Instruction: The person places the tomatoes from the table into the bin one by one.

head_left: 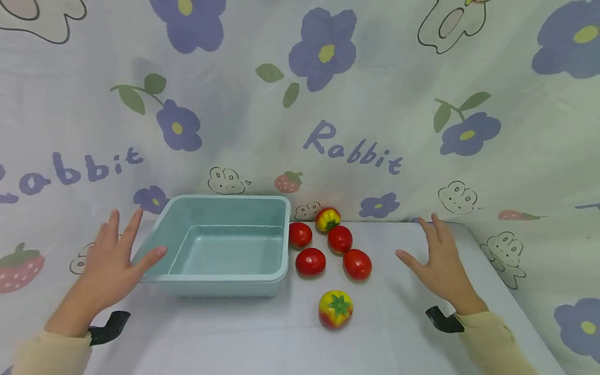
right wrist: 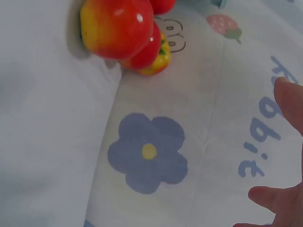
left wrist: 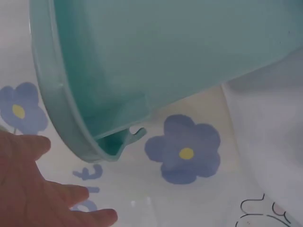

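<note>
My left hand (head_left: 110, 263) is held with fingers spread at the left side of a pale blue-green plastic basin (head_left: 229, 288), overlapping its rim in the head view. The left wrist view shows the outer wall of the basin (left wrist: 180, 47) beside the fingers. Over the right part of the table, my right hand (head_left: 442, 271) has its fingers spread and holds nothing. Between the basin and that hand lie several red tomatoes, one a red tomato (head_left: 357, 264) nearest the right hand. A yellow-and-red tomato (head_left: 335, 309) with a green star-shaped top sits closer to me, and another yellow-red one (head_left: 327, 219) lies at the back.
A white cloth covers the table (head_left: 225, 338). Behind it hangs a curtain (head_left: 244, 130) printed with flowers, rabbits and lettering, right along the table's back edge. The table's right edge slants down past my right forearm.
</note>
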`<action>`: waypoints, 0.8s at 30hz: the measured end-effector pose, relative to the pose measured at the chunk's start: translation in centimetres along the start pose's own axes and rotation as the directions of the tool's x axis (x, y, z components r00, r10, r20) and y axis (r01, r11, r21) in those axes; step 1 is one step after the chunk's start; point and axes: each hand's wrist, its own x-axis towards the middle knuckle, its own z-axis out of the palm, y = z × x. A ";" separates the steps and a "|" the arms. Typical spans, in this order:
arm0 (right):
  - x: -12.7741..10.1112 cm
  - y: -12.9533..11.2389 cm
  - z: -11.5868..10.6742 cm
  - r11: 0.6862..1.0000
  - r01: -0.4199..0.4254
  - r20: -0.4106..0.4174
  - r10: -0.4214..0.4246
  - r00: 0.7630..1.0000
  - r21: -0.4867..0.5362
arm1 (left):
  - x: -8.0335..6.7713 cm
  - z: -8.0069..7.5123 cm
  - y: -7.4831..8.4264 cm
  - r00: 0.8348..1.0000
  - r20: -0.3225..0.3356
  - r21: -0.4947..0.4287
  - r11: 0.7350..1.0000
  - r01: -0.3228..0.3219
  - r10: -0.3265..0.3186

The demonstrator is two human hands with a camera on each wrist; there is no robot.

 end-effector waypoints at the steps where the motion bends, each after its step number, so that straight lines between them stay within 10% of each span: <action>1: -0.1 -0.2 0.1 1.000 -0.002 0.002 0.002 1.000 0.001 | -0.1 0.1 0.0 1.000 -0.009 -0.014 1.000 -0.005 0.004; 24: -4.1 -3.7 5.2 0.993 0.028 0.100 -0.040 0.994 0.118 | -1.0 2.8 0.3 0.997 -0.036 -0.155 0.986 0.066 -0.073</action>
